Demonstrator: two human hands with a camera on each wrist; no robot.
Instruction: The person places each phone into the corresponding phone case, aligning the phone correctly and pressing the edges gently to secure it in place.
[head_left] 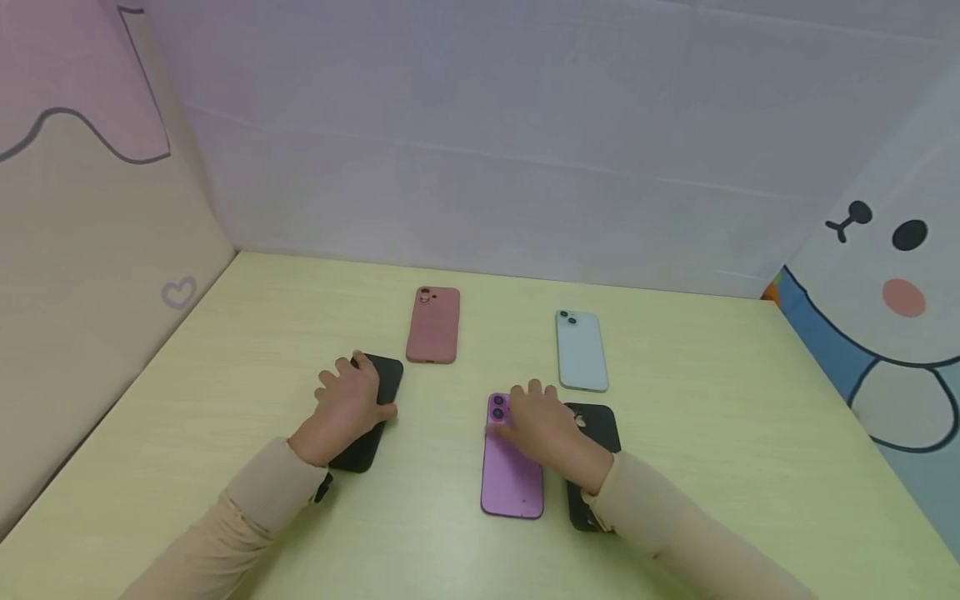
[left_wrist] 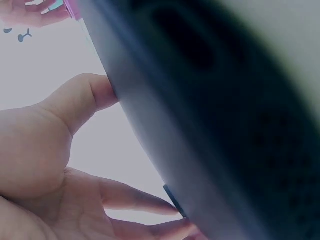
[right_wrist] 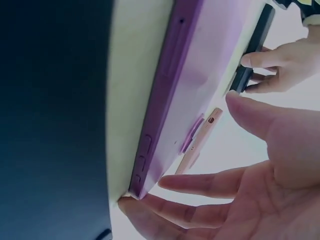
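Head view: we've got the purple phone beneath the spread, empty fingers of the nearer right hand, long axis running back from them, while the left hand pinches the black phone between thumb and fingers.

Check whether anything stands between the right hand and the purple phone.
Nothing visible does: the right hand is over the camera end of the purple phone. The black phone on its right lies apart from it, not in between.

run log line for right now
left hand: grips left black phone | right hand: over purple phone | pink phone, pale blue phone: on table
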